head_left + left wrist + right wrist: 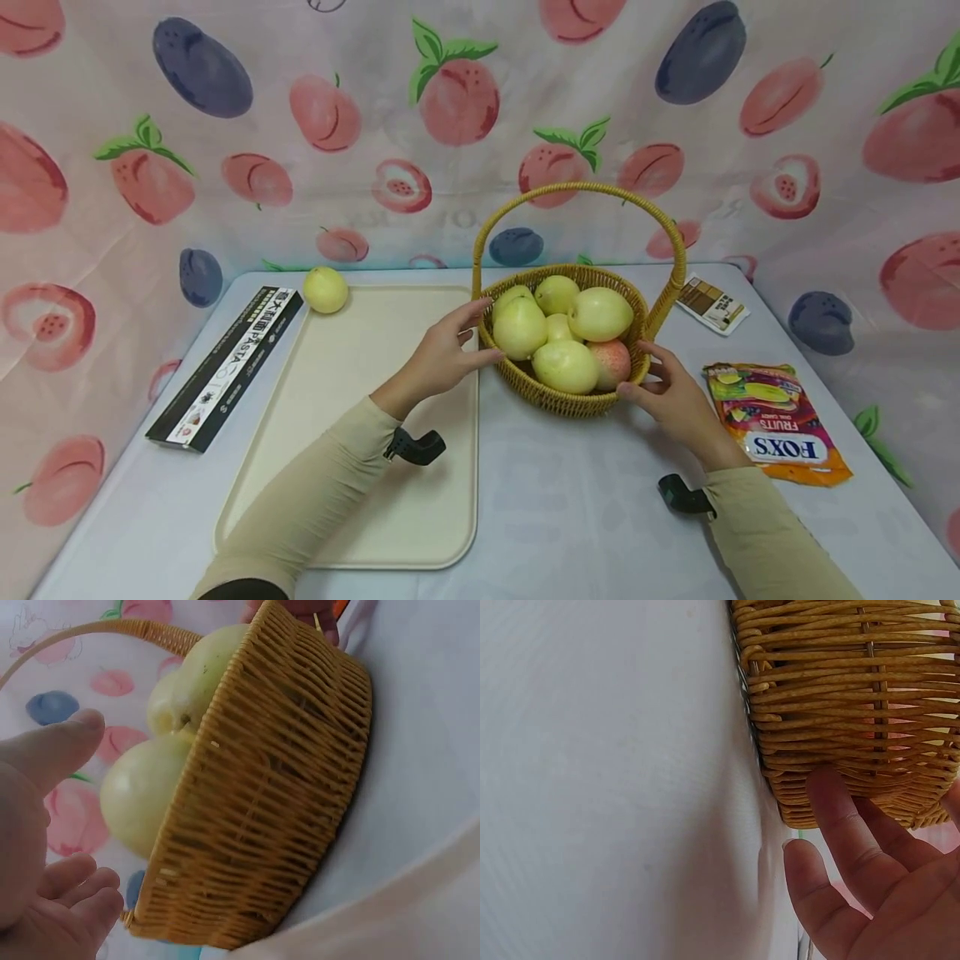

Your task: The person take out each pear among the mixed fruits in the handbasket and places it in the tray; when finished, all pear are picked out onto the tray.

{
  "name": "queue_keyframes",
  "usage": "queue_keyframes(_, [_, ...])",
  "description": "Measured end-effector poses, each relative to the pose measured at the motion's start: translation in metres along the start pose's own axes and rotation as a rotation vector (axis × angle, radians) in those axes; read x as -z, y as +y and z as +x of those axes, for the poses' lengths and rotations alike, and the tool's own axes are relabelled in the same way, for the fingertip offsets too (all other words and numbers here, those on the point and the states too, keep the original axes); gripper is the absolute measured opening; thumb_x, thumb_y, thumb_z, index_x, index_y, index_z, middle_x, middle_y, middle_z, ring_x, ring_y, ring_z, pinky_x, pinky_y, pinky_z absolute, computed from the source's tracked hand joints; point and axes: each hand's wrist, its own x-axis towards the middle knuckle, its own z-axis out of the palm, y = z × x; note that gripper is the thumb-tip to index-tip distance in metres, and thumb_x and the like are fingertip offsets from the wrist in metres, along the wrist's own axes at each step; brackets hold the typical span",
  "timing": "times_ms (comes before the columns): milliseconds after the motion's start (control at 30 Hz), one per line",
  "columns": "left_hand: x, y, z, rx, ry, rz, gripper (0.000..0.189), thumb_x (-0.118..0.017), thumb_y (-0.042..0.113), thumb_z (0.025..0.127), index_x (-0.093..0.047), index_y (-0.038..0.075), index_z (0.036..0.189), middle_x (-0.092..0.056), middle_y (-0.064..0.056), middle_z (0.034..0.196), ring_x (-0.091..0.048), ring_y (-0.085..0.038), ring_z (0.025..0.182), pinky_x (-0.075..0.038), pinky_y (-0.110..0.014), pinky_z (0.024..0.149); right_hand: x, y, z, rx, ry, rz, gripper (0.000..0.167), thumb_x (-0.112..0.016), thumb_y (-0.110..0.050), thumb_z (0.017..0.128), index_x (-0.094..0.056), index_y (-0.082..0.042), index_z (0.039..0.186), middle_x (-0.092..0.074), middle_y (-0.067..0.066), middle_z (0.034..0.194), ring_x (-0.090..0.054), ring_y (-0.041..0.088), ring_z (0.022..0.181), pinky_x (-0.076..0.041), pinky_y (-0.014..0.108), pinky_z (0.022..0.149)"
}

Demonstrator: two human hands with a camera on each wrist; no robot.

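Observation:
A wicker basket (570, 404) with a tall arched handle holds several pale yellow-green fruits (564, 367) and one reddish, peach-like fruit (611, 363). At its left rim is my left hand (442, 354), thumb and fingers spread apart, with nothing in its grasp. In the left wrist view those fingers (82, 889) hang beside the rim and the fruit. On the opposite side, my right hand (675, 400) has its thumb near the front rim. Its fingers (847, 832) extend along the woven side in the right wrist view, fingertips right at the weave.
A cream tray (360, 500) lies left of the basket, under my left forearm. One yellow-green fruit (326, 290) sits at its far left corner, beside a black pasta box (225, 367). To the right are a FOX'S candy bag (776, 421) and a small brown-and-white packet (712, 304).

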Motion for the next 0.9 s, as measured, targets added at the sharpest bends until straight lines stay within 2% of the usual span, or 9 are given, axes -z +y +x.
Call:
queue_keyframes(167, [-0.008, 0.004, 0.009, 0.007, -0.018, -0.003, 0.077, -0.077, 0.018, 0.091, -0.036, 0.004, 0.154, -0.040, -0.013, 0.154, -0.044, -0.028, 0.137, -0.039, -0.037, 0.109, -0.001, 0.001, -0.001, 0.001, 0.001, 0.002, 0.087, -0.068, -0.039, 0.096, -0.019, -0.007, 0.159, -0.037, 0.034, 0.148, -0.056, 0.039, 0.115, -0.050, 0.036, 0.083])
queue_keyframes(333, [-0.013, 0.007, 0.016, 0.011, -0.013, 0.052, 0.079, -0.079, 0.024, 0.089, -0.037, 0.008, 0.155, -0.044, -0.013, 0.151, -0.045, -0.028, 0.135, -0.040, -0.043, 0.108, -0.001, 0.000, -0.001, -0.003, 0.002, 0.006, 0.087, -0.068, -0.041, 0.096, -0.019, -0.008, 0.160, -0.036, 0.034, 0.149, -0.055, 0.039, 0.116, -0.050, 0.040, 0.086])
queue_keyframes(567, [-0.016, 0.005, 0.025, 0.027, -0.025, 0.074, 0.078, -0.077, 0.026, 0.090, -0.037, 0.009, 0.155, -0.041, -0.012, 0.153, -0.043, -0.031, 0.137, -0.041, -0.042, 0.107, -0.001, -0.001, -0.001, -0.011, 0.002, 0.000, 0.087, -0.069, -0.041, 0.096, -0.019, -0.008, 0.160, -0.036, 0.034, 0.149, -0.055, 0.040, 0.116, -0.050, 0.041, 0.086])
queue_keyframes(800, [-0.019, 0.006, 0.036, 0.066, -0.031, 0.089, 0.078, -0.076, 0.030, 0.091, -0.036, 0.012, 0.156, -0.045, -0.010, 0.151, -0.051, -0.028, 0.129, -0.048, -0.042, 0.099, 0.000, 0.000, 0.000, -0.009, -0.003, 0.003, 0.088, -0.068, -0.042, 0.096, -0.018, -0.009, 0.160, -0.036, 0.033, 0.149, -0.055, 0.040, 0.117, -0.050, 0.042, 0.087])
queue_keyframes(900, [-0.020, 0.006, 0.039, 0.080, -0.037, 0.101, 0.079, -0.076, 0.032, 0.091, -0.036, 0.013, 0.156, -0.044, -0.010, 0.151, -0.051, -0.027, 0.129, -0.047, -0.041, 0.100, 0.000, 0.000, 0.000, -0.008, -0.003, 0.004, 0.088, -0.068, -0.042, 0.096, -0.019, -0.009, 0.160, -0.036, 0.034, 0.149, -0.055, 0.040, 0.117, -0.051, 0.041, 0.086])
